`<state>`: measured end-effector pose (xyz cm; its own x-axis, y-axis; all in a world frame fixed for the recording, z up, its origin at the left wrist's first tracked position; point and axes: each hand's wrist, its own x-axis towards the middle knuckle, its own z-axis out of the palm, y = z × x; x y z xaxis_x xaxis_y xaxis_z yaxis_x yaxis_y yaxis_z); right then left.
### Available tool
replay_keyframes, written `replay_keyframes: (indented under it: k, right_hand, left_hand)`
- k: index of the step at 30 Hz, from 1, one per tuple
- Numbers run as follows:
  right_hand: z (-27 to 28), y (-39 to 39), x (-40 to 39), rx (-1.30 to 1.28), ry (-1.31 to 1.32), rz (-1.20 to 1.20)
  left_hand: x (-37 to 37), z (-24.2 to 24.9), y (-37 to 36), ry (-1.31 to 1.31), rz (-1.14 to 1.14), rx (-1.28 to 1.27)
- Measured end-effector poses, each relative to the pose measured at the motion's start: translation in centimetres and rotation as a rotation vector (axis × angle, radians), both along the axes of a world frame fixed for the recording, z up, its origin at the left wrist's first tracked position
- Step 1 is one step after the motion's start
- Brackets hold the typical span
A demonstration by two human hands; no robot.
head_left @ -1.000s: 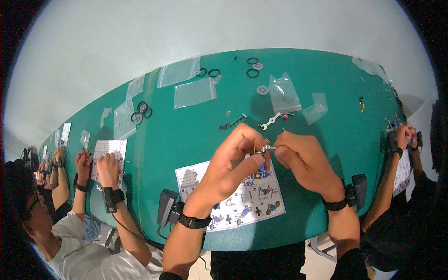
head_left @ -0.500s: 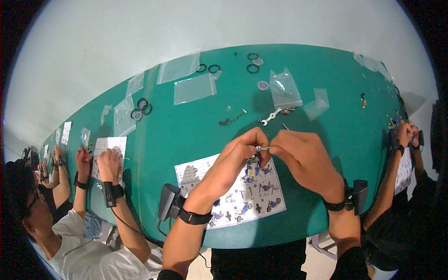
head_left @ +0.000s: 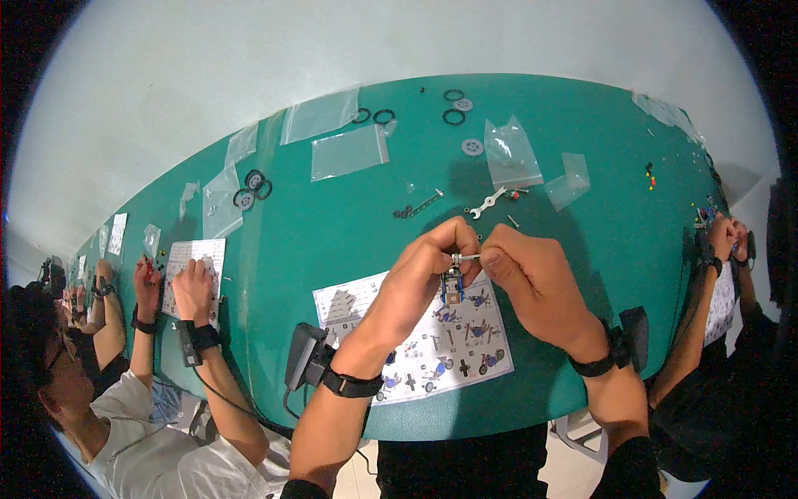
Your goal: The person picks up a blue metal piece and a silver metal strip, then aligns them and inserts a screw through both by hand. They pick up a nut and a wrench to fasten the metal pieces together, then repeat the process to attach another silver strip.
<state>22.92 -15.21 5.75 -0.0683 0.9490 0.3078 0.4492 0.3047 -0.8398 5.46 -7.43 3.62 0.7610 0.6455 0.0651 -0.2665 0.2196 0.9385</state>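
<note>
My left hand [head_left: 426, 264] is closed around a small blue-and-metal model assembly [head_left: 452, 289], its lower end hanging below my fingers. A silver bolt [head_left: 470, 257] sticks out sideways from the top of this assembly. The fingertips of my right hand [head_left: 532, 279] pinch the bolt's right end. Under both hands lies a printed instruction sheet [head_left: 432, 378] with pictures of a blue vehicle. Just beyond my fingers are a white spanner [head_left: 488, 204] and a loose screw [head_left: 513, 221].
Further back lie clear plastic bags [head_left: 349, 153], black tyre rings [head_left: 454, 117] and a grey wheel disc [head_left: 472, 147]. A perforated strip [head_left: 426, 203] rests beside small black parts [head_left: 402, 213]. Co-workers' hands [head_left: 193, 289] handle parts at the left, and another person's hands [head_left: 726, 237] at the right.
My right hand has shifted slightly, its thumb now turned further around the bolt's end. The loose screw beyond it shows more fully. The assembly stays in my left hand.
</note>
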Motion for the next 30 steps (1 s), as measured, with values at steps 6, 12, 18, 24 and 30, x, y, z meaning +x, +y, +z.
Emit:
replay_keyframes:
  k: [6, 12, 18, 24, 30]
  right_hand:
    - [-1.0, 0.2, -0.3, 0.069, -0.016, -0.057]
    - [-0.8, 0.0, -0.4, 0.009, 0.009, -0.065]
    - [-1.0, -0.5, -1.0, -0.106, 0.056, -0.053]
    - [-1.5, -0.6, -2.1, -0.237, 0.354, -0.029]
    - [-0.2, -1.0, -1.9, -0.645, 0.795, 0.126]
  left_hand:
    - [0.1, -0.6, 0.2, 0.098, -0.006, -0.02]
    - [0.2, -0.8, 0.0, 0.027, 0.067, 0.015]
    - [0.3, -0.7, -0.7, -0.064, 0.241, 0.163]
    - [0.5, -0.4, -1.4, -0.079, 0.317, 0.314]
    - [0.3, -0.3, -1.6, -0.094, 0.322, 0.392]
